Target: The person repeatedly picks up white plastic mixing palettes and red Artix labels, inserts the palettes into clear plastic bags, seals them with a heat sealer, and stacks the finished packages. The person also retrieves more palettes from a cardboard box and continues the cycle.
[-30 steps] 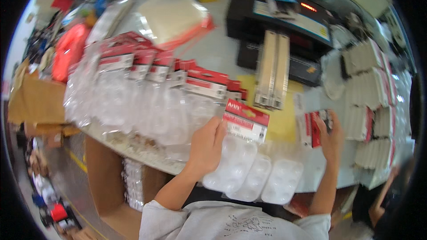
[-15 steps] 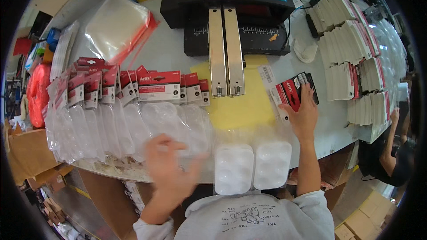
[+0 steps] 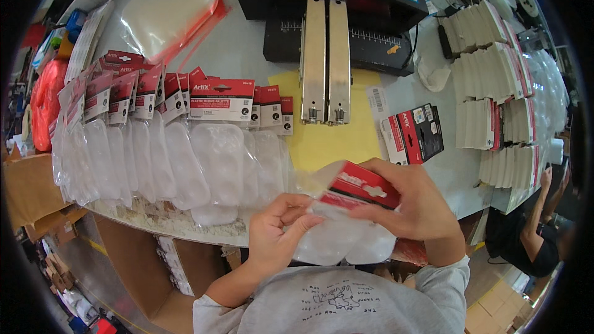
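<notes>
My right hand (image 3: pixel 416 205) grips a folded red and white header card (image 3: pixel 364 185) over a clear plastic palette pack (image 3: pixel 337 238) at the table's near edge. My left hand (image 3: pixel 276 229) pinches the left side of that same pack, fingers touching the card's lower edge. Just beyond lies a yellow sheet (image 3: pixel 334 139) under the metal bars of a black sealing machine (image 3: pixel 325 55). A row of finished packs with red cards (image 3: pixel 185 148) overlaps along the table to my left.
A small stack of flat red and black cards (image 3: pixel 413 134) lies right of the yellow sheet. Stacks of folded cards (image 3: pixel 495 105) fill the right side. Open cardboard boxes (image 3: pixel 142 266) stand below the table edge. Another person (image 3: pixel 532 235) sits at the right. A clear bag (image 3: pixel 167 15) lies far left.
My right hand has taken a card from the stack and brought it to the palettes in front of me. My left hand came in from the finished row to hold the pack.
</notes>
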Motion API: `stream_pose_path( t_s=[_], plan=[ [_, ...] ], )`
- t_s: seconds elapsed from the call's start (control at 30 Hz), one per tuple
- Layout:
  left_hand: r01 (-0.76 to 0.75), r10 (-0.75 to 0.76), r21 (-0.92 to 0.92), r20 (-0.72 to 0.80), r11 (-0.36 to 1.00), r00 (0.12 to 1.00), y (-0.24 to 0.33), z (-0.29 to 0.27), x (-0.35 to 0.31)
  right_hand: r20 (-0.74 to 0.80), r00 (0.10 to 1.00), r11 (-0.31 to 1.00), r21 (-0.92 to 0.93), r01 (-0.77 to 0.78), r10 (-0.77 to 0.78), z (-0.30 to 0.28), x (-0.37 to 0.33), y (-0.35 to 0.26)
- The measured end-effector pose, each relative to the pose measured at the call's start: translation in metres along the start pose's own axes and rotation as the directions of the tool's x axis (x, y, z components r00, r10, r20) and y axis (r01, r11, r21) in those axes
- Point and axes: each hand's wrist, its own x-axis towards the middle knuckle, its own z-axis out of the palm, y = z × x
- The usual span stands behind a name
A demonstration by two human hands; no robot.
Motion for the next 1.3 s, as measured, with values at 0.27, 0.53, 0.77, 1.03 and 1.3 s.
stream_pose_path(
  t_s=[0.27, 0.53, 0.77, 1.03, 1.3],
  plan=[
    [-0.110, 0.120, 0.220, -0.031, 0.969, 0.992, 0.016, -0.002, 0.006, 0.090, 0.994, 0.996, -0.060, -0.060, 0.066, 0.008, 0.023, -0.005],
    [-0.285, 0.316, 0.452, 0.008, 0.845, 0.949, 0.006, -0.004, 0.008, 0.142, 0.986, 0.979, -0.169, 0.115, -0.091, 0.000, 0.025, -0.004],
    [-0.343, 0.429, 0.302, -0.296, 0.889, 0.853, -0.003, -0.006, 0.014, 0.136, 0.918, 0.835, 0.382, -0.396, 0.374, 0.006, 0.005, 0.022],
    [-0.164, 0.317, 0.451, -0.287, 0.877, 0.904, 0.002, -0.002, 0.013, 0.139, 0.936, 0.729, 0.594, -0.340, 0.324, 0.022, -0.008, 0.037],
    [-0.226, 0.367, 0.418, -0.296, 0.880, 0.882, 0.007, -0.012, 0.091, -0.175, 0.912, 0.662, 0.739, -0.127, 0.371, 0.026, 0.061, 0.058]
  ],
)
